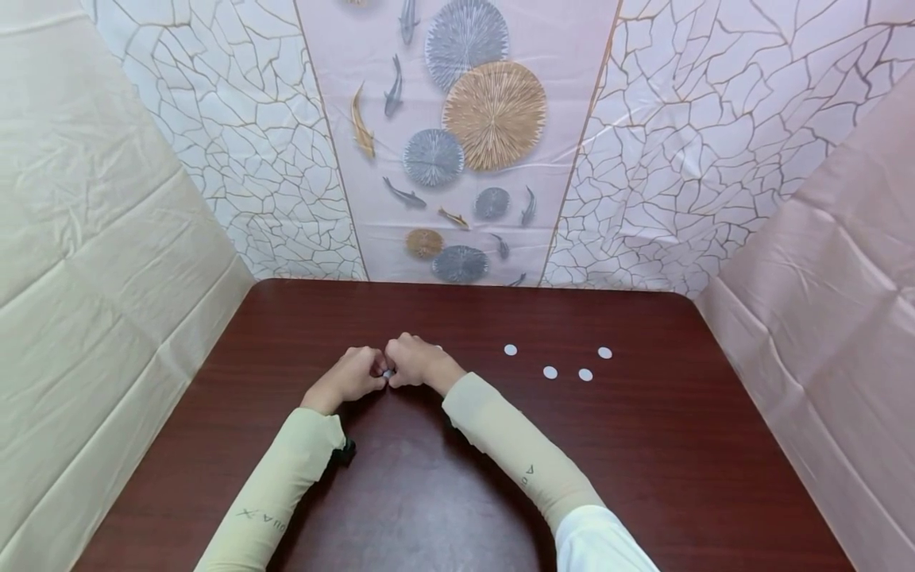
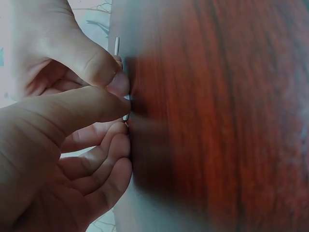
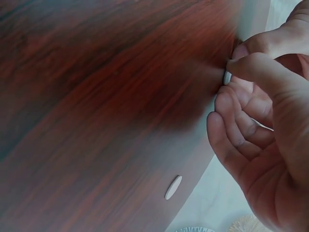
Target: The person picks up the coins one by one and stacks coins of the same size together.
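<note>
Both hands meet over one small white disc (image 1: pixel 388 373) on the dark wooden table. My left hand (image 1: pixel 355 373) pinches it from the left, its thumb on the near side and the other fingers curled behind. From the right, my right hand (image 1: pixel 415 360) pinches the same disc, the two thumb tips side by side. Most of the disc is covered by fingers; a thin pale edge of the disc (image 2: pixel 126 116) shows under the left thumb, and a sliver of the disc (image 3: pixel 227 77) beside the right thumb.
Several more white discs lie flat to the right, among them one disc (image 1: pixel 511 349) near the middle and another disc (image 1: pixel 604 353) farthest right. One disc (image 1: pixel 439 348) is mostly hidden behind the right hand. Patterned cloth (image 1: pixel 457 143) hangs behind the brown table (image 1: pixel 679 461).
</note>
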Demonstrator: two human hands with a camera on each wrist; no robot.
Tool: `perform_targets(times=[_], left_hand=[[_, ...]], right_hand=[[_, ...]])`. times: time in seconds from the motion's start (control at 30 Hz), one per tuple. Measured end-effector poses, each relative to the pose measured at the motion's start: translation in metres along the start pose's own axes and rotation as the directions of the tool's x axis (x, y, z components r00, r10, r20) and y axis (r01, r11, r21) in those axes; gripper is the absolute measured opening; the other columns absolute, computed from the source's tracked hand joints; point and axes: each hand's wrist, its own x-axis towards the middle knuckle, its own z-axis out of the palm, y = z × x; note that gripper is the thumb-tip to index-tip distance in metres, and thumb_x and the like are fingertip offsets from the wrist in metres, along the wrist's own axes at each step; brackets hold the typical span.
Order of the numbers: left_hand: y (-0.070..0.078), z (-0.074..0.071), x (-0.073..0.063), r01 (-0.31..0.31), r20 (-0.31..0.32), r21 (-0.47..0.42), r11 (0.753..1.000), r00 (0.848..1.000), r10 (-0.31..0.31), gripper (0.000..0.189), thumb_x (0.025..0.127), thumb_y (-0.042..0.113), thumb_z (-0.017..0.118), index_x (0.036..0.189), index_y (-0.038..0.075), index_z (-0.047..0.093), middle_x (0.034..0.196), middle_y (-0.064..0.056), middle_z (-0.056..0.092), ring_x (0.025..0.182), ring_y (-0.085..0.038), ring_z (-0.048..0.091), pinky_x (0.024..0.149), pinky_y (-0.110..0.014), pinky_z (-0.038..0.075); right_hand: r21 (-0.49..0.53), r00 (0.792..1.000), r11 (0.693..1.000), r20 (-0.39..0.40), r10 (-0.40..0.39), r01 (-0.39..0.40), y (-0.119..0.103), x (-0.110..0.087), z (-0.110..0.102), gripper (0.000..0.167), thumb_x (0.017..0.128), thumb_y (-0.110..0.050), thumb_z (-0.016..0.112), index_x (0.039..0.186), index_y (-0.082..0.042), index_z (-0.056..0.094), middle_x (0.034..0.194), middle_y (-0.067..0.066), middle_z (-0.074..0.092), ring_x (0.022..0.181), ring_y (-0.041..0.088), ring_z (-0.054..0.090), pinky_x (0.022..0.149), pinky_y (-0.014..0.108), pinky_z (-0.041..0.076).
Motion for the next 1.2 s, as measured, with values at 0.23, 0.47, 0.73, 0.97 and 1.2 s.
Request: perform_targets(times=[0.23, 0.47, 0.73, 0.97, 1.2], left_hand=[[0.003, 0.006, -0.001, -0.01, 0.032, 0.002, 1.0, 0.999, 0.01, 0.011, 0.087, 0.005, 0.075, 0.097, 0.005, 0.071, 0.091, -0.005, 0.073, 0.087, -0.017, 0.068, 0.082, -0.035, 0.057], [0.01, 0.008, -0.006, -0.005, 0.056, -0.014, 1.0, 0.998, 0.006, 0.009, 0.09, 0.004, 0.075, 0.097, 0.005, 0.07, 0.092, -0.006, 0.07, 0.088, -0.017, 0.066, 0.082, -0.035, 0.056], [0.019, 0.014, -0.014, -0.072, 0.039, -0.014, 0.997, 0.997, 0.072, 0.009, 0.089, 0.003, 0.074, 0.096, 0.005, 0.07, 0.09, -0.005, 0.069, 0.084, -0.015, 0.064, 0.077, -0.03, 0.054], [0.03, 0.018, -0.02, -0.121, 0.045, -0.016, 0.992, 0.992, 0.122, 0.01, 0.087, 0.003, 0.075, 0.096, 0.004, 0.07, 0.089, -0.003, 0.069, 0.082, -0.013, 0.063, 0.075, -0.027, 0.053], [0.041, 0.027, -0.03, -0.162, 0.024, -0.014, 0.987, 0.987, 0.162, 0.009, 0.087, 0.003, 0.075, 0.094, 0.004, 0.069, 0.088, -0.004, 0.067, 0.079, -0.013, 0.06, 0.072, -0.023, 0.05]], right_hand=[[-0.034, 0.996, 0.996, -0.025, -0.086, 0.085, 0.006, -0.002, 0.005, 0.027, 0.089, -0.026, 0.083, 0.07, -0.019, 0.065, 0.066, -0.008, 0.058, 0.061, 0.009, 0.053, 0.058, 0.024, 0.045], [-0.087, 0.981, 0.98, -0.061, -0.182, 0.176, 0.012, -0.009, 0.008, 0.032, 0.083, -0.026, 0.084, 0.062, -0.022, 0.06, 0.057, -0.013, 0.051, 0.057, 0.006, 0.047, 0.056, 0.02, 0.042], [-0.111, 0.976, 0.974, -0.077, -0.205, 0.196, 0.015, -0.025, 0.009, 0.032, 0.08, -0.026, 0.083, 0.061, -0.025, 0.057, 0.056, -0.014, 0.047, 0.056, 0.004, 0.044, 0.051, 0.022, 0.04], [-0.152, 0.952, 0.948, -0.083, -0.295, 0.28, 0.017, -0.039, 0.012, 0.025, 0.08, -0.025, 0.084, 0.065, -0.023, 0.064, 0.056, -0.018, 0.049, 0.055, -0.002, 0.044, 0.054, 0.015, 0.038], [-0.149, 0.945, 0.942, -0.087, -0.314, 0.3, 0.018, -0.057, 0.015, 0.026, 0.079, -0.023, 0.084, 0.065, -0.021, 0.063, 0.053, -0.016, 0.046, 0.055, -0.002, 0.041, 0.055, 0.014, 0.037]])
